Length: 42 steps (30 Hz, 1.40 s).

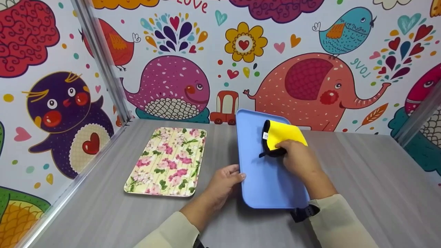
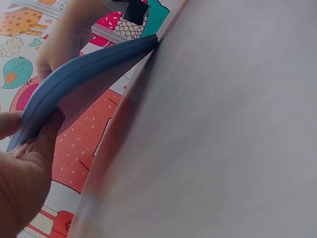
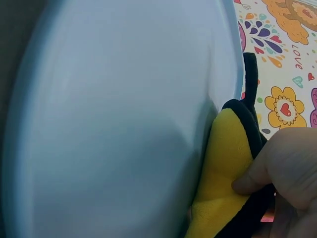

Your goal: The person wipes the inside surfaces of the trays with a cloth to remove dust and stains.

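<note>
Blue tray (image 1: 263,184) tilted, 3 o'clock of floral tray (image 1: 167,162). Left hand (image 1: 223,184) pinches its 9 o'clock edge; right hand (image 1: 300,161) grips black-edged yellow cloth (image 1: 285,132) toward 1 o'clock — heavy pressure could twist that 1-handed hold loose.

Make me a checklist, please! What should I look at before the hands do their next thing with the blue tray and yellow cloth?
1. Left hand holding the blue tray by its edge: ok.
2. Right hand holding the yellow cloth: ok, the thumb presses on its yellow side.
3. Blue tray lying flat on the table: not ok, it is tilted up.
4. Cloth pressed firmly on the tray: cannot tell.
5. Flowery tray out of the way: ok, it lies on the table, apart from the blue one.
</note>
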{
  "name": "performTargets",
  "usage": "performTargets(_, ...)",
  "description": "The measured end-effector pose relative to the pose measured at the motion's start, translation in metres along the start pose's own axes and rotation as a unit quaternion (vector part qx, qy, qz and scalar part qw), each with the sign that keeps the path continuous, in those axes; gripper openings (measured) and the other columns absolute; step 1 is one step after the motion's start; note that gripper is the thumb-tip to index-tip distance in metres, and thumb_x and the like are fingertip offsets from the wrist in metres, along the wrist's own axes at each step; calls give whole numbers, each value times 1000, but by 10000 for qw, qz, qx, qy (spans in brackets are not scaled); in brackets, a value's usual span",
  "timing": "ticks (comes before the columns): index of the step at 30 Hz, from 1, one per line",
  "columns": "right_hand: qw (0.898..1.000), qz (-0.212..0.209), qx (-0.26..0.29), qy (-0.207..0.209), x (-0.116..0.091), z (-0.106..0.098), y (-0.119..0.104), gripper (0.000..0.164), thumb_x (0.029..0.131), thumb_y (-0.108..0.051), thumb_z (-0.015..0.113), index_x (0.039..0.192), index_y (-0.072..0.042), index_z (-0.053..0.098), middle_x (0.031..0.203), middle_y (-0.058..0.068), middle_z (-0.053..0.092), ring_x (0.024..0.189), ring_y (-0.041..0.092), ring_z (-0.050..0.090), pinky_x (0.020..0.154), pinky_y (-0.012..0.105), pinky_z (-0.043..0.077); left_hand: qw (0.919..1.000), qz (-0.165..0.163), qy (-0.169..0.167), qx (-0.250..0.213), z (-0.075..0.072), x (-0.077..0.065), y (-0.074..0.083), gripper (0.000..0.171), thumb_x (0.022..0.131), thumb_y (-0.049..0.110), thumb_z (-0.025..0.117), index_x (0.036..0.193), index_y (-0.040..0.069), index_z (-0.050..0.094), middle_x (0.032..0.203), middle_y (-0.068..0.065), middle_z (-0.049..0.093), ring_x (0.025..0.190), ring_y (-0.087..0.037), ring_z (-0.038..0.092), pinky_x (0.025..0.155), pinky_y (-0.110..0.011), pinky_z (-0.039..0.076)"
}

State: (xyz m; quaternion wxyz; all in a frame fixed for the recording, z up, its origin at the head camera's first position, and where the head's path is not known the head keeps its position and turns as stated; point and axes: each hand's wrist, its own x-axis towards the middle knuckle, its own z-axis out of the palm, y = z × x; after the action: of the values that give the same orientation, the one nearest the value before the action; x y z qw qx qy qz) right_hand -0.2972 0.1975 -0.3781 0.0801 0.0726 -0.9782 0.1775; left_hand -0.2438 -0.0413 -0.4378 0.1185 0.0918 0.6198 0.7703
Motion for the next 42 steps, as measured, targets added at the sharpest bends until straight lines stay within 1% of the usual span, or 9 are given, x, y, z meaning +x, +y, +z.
performTargets(4,10000,-33,90,4,0,1,0,39,94,5,61,129,-7,73,126,17,71,116,38,59,112,58,46,10000,14,25,-13,0,0,0,46,99,6,62,138,-16,54,130,-25,69,111,-16,69,102,-36,56)
performTargets(10,9991,-222,350,56,-1,2,-5,37,94,7,61,127,-6,73,123,16,72,115,38,59,112,58,47,9999,86,52,51,-1,1,-1,45,99,7,63,137,-16,56,128,-25,70,109,-15,69,101,-34,56)
performTargets(17,9959,-622,542,371,-2,6,-13,34,93,9,61,122,-4,75,118,17,75,111,37,63,108,56,51,9999,114,46,75,-2,2,-1,46,98,6,63,138,-17,54,131,-26,69,112,-16,69,102,-35,55)
performTargets(22,9940,-793,506,563,-3,10,-20,33,93,9,62,121,-4,75,117,16,76,109,36,65,107,55,52,9999,79,33,116,-3,1,0,49,98,7,62,140,-17,52,135,-27,66,118,-19,68,106,-38,54)
performTargets(26,9935,-852,484,583,-5,12,-27,33,93,8,63,122,-4,74,120,15,75,111,36,66,109,55,51,9999,88,47,93,-3,0,0,49,98,7,63,140,-17,52,135,-27,66,116,-19,68,105,-38,54)
performTargets(35,9950,-767,254,579,-8,14,-36,39,94,3,69,130,-9,72,127,13,74,119,36,68,109,55,50,9998,156,29,121,-2,0,0,48,98,7,64,138,-16,55,131,-27,69,110,-16,70,102,-36,56)
performTargets(42,9948,-814,157,585,-10,16,-43,40,93,2,70,131,-11,72,127,12,75,121,35,68,108,53,51,9998,145,56,150,-2,0,0,49,98,6,63,140,-16,53,133,-27,67,112,-17,69,104,-37,55)
